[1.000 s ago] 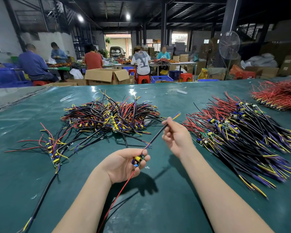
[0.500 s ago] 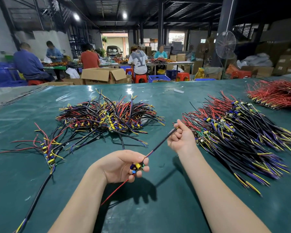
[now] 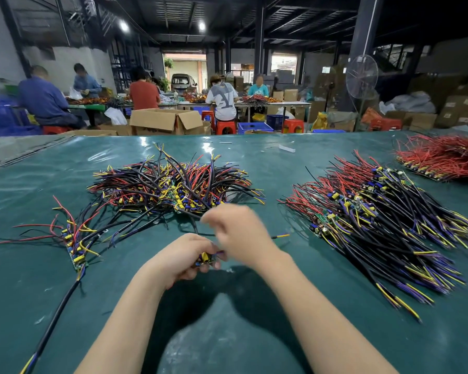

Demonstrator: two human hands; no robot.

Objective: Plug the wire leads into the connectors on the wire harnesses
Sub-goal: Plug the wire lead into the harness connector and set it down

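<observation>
Vs 0.5 s ago: my R hand [image 3: 241, 233] has come in from its stretched-out spot near the right-side pile. It's now just above and right of my L hand [image 3: 181, 259], nearly touching. The black sheathed wire lead w/ yellow tip [image 3: 281, 235] no longer runs taut between the hands. Only its end pokes out right of the R hand, over the green-covered bench [image 3: 254, 333]. L hand still curls round the small connector board w/ yellow and blue parts [image 3: 204, 259], held low at bench centre. The red lead that trailed under the L hand isn't visible now.

R hand is motion-blurred: fingers look bent, but I can't tell if they pinch the lead. Rest of the lead is hidden behind it. Connector detail is too small to read.
</observation>
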